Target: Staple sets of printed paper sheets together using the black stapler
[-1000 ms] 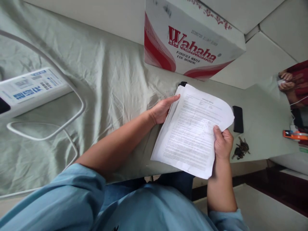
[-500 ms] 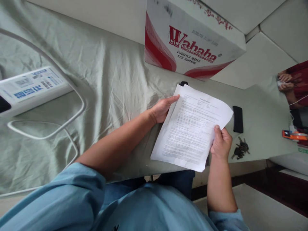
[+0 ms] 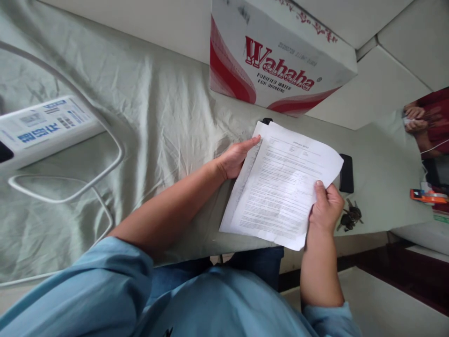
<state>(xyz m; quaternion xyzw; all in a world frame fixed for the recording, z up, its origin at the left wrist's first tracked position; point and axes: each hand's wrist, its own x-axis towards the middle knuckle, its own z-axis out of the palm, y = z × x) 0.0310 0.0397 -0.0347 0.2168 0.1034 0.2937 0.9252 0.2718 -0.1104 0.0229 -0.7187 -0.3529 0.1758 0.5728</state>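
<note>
Two or more printed sheets of paper (image 3: 280,187) are held up over the front of the cloth-covered table, one shifted to the right over another. My left hand (image 3: 237,158) grips the left edge of the under sheet (image 3: 235,206), thumb on top and fingers hidden behind. On the right edge, my right hand (image 3: 326,206) pinches the top sheet with its thumb on the print; its other fingers curl underneath. A small black object (image 3: 267,120) peeks out behind the papers' top edge, too covered to name.
A Wahaha water carton (image 3: 277,61) stands at the back. Right of the papers lie a black phone-like object (image 3: 346,174) and a bunch of keys (image 3: 350,216). A white labelled box (image 3: 52,128) and a white cable (image 3: 121,150) are at left. Another person's hands (image 3: 416,118) show far right.
My right hand has moved slightly right with the top sheet, exposing more of the sheet beneath along the left. My left hand has barely moved.
</note>
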